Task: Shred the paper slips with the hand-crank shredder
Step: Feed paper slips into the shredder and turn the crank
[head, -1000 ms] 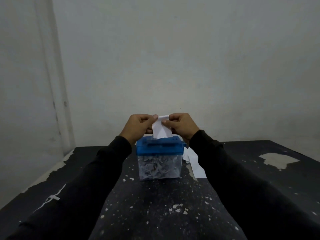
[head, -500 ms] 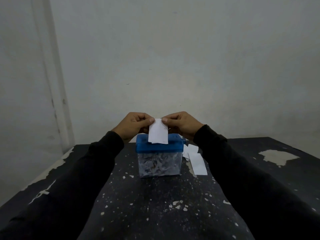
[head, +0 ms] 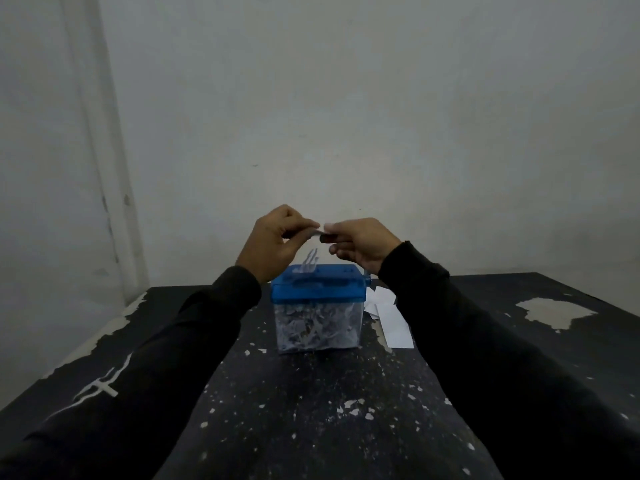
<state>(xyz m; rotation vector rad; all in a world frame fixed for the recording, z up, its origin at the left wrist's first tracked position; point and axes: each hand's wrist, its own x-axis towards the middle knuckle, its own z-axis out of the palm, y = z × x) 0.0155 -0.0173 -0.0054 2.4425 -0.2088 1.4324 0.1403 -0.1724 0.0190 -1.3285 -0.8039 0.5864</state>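
Observation:
The hand-crank shredder (head: 318, 299) stands mid-table: a blue lid on a clear bin packed with paper shreds. Strips of paper (head: 310, 263) stick up out of the lid. Above it my left hand (head: 273, 242) and my right hand (head: 360, 244) meet, both pinching a paper slip (head: 317, 233) held almost flat and seen edge-on. The crank at the lid's right side is mostly hidden by my right wrist. More white slips (head: 389, 317) lie on the table right of the shredder.
The black table (head: 311, 410) has flaking paint and a bare patch (head: 554, 311) at the right. A pale wall stands close behind it. The table's left edge (head: 86, 351) runs diagonally by my left sleeve.
Both hands have risen above the shredder. The slip, which hung upright in front of the lid, is now tipped nearly flat between my fingertips.

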